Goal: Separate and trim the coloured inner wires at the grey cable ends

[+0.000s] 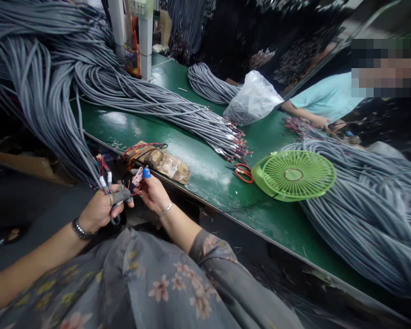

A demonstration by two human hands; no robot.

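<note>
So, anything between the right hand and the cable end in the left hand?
Nothing visible. The left hand grips the grey cable end, and the right hand is right at its coloured wires.

The left hand [96, 211] is closed around some cable ends [104, 182], so its palm and most of its fingers are hidden. The grey bit [121, 196] sticking out by its thumb is too blurry to name. The little coloured wires [123, 185] next to the right hand [154, 192] are too small to count, and what that hand pinches cannot be seen. The big cable bundle [37, 82] runs off the top and left edges. The cable pile [370, 210] is cut off on the right. The plastic bag [253, 98] is cloudy, so its inside stays hidden. The brown block [164, 163] on the tabletop [205, 176] is too blurry to name.
</note>
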